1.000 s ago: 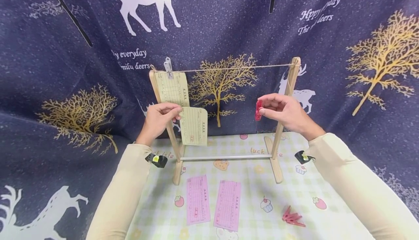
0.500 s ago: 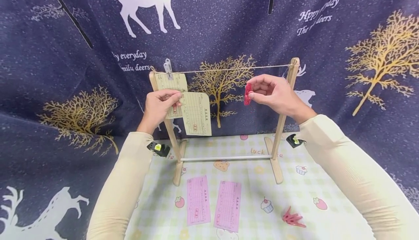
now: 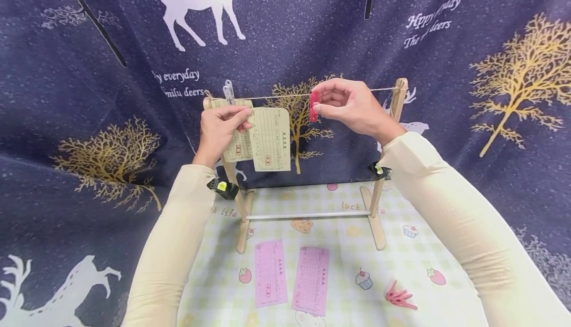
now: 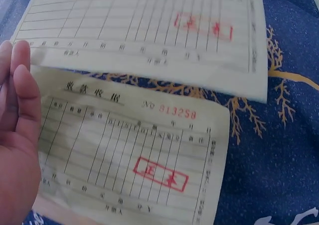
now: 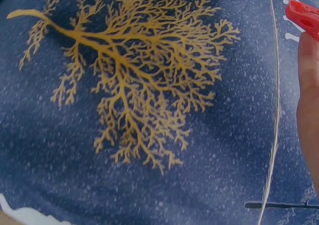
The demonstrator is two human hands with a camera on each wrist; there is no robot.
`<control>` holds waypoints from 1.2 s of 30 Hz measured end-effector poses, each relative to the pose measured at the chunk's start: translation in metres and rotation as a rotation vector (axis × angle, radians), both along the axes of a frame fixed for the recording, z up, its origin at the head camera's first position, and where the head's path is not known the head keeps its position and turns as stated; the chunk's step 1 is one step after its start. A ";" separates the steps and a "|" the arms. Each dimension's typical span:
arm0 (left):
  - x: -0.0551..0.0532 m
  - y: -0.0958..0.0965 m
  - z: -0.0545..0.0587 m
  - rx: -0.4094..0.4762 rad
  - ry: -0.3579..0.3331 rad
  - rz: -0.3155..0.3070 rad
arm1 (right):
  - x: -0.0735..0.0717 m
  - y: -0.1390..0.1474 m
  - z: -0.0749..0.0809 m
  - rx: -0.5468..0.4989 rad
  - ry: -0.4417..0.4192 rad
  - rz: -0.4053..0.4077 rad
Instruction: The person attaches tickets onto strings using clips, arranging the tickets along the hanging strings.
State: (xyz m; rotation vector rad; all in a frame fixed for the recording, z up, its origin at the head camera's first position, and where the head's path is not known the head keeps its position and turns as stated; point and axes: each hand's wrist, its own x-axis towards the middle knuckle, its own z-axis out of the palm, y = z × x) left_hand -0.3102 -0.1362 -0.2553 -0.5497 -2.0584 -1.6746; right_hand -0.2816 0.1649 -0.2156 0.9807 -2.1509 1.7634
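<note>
My left hand (image 3: pixel 220 129) pinches the top left corner of a yellow receipt slip (image 3: pixel 271 141), which hangs upright just under the string (image 3: pixel 287 96). Behind that hand, a second yellow slip (image 3: pixel 238 149) hangs from the string by a grey clothespin (image 3: pixel 229 93); the hand covers part of it. Between thumb and fingers, my right hand (image 3: pixel 350 106) holds a red clothespin (image 3: pixel 314 106) upright at string height, right of the held slip and apart from it. The right wrist view has the red clothespin (image 5: pixel 304 15) at its upper right edge, beside the string.
The string runs between two wooden posts (image 3: pixel 398 101) joined low down by a white rod (image 3: pixel 308 215). Two pink slips, a left one (image 3: pixel 270 273) and a right one (image 3: pixel 311 280), lie on the checked tablecloth (image 3: pixel 343 247). Several red clothespins (image 3: pixel 400 296) lie in a bunch at right.
The left hand has raised the yellow slip toward the string. The right hand has carried the red clothespin up and to the left, nearer the slip.
</note>
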 end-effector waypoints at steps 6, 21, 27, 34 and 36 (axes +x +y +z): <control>-0.005 0.010 0.002 0.077 0.061 0.001 | -0.009 -0.018 0.009 0.030 0.011 -0.007; -0.005 0.031 0.003 0.167 0.098 0.055 | -0.027 -0.046 0.033 0.058 0.060 -0.096; -0.006 0.036 0.004 0.181 0.095 0.072 | -0.034 -0.058 0.035 0.059 0.087 -0.113; -0.007 0.040 0.003 0.189 0.113 0.081 | -0.040 -0.068 0.033 0.066 0.080 -0.159; -0.006 0.041 0.003 0.193 0.116 0.085 | -0.042 -0.069 0.032 0.074 0.079 -0.172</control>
